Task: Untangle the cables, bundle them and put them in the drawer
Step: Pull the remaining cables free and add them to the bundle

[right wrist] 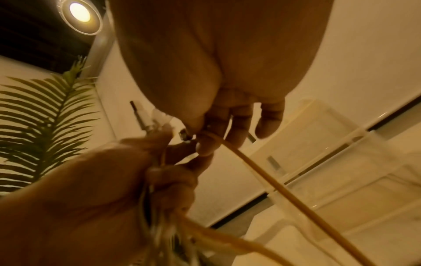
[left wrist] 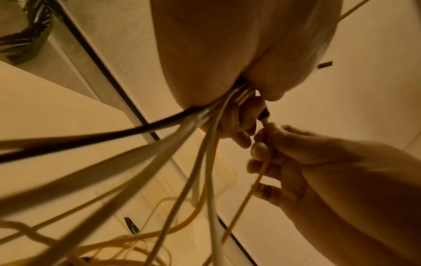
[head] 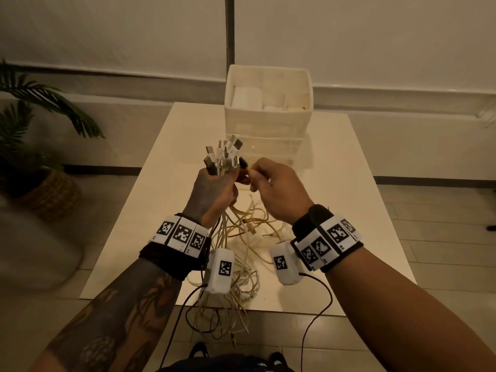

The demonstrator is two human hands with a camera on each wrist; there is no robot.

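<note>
My left hand point(head: 214, 183) grips a bunch of white and yellow cables point(head: 241, 237), held up above the white table point(head: 349, 210). Their USB plug ends point(head: 222, 154) stick up out of the fist. The loose lengths hang down in a tangle onto the table and over its front edge. My right hand point(head: 265, 181) pinches the black-tipped end of a yellow cable point(head: 244, 165) right beside the left fist. In the left wrist view the cables point(left wrist: 200, 153) fan out below the palm. In the right wrist view the yellow cable point(right wrist: 262, 172) runs down from my fingertips point(right wrist: 205, 145). A clear plastic drawer unit point(head: 279, 150) stands behind the hands.
A white woven basket point(head: 268, 114) holding white boxes sits on top of the drawer unit at the table's far edge. A potted palm point(head: 40, 162) stands on the floor to the left. Thin black wires point(head: 322, 312) dangle from the wrist cameras near the table's front edge.
</note>
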